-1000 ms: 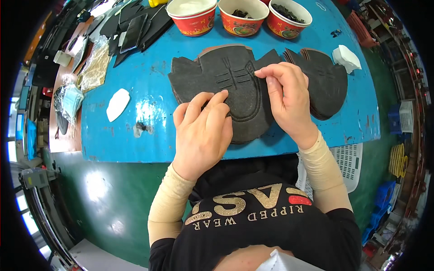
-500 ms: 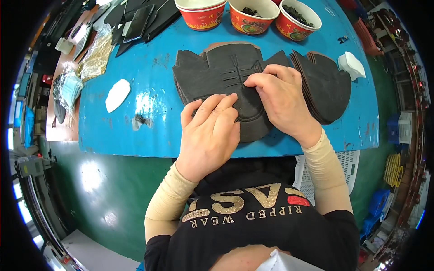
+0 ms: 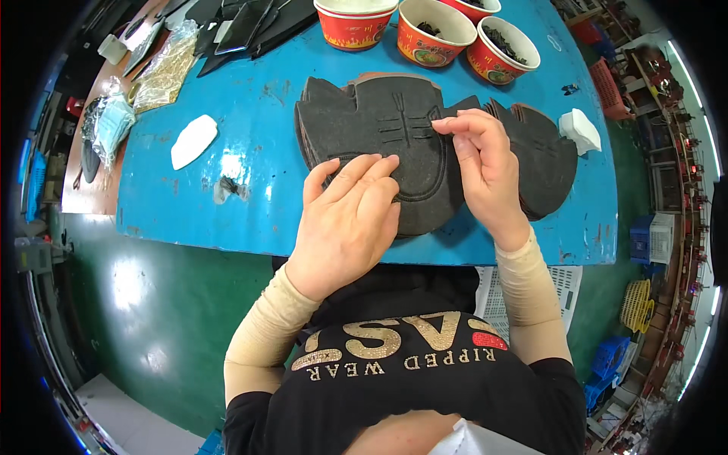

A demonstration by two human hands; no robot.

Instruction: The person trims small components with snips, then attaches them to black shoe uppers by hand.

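Observation:
A stack of black leather-like cut pieces (image 3: 421,171) lies in front of me on the blue table. Its top piece carries stitched or pressed lines and a curved seam. My left hand (image 3: 347,220) rests on the near left part of this stack, fingers stretched out. Just above the stack's right edge is my right hand (image 3: 489,167), its fingers bent and drawn together in a pinch. Whatever its fingertips may hold is too small to make out. Right of that hand, a second stack of similar dark pieces (image 3: 550,159) is partly covered by it.
Red paper bowls stand at the back; one bowl (image 3: 504,57) contains small black bits. White pads lie at left (image 3: 194,142) and right (image 3: 580,131). Black sheets and a phone (image 3: 244,26) lie back left. The blue table (image 3: 250,220) ends near my body.
My right hand has lifted off the lined middle of the top piece and moved right. My left hand stays on the stack. The whole view has shifted slightly.

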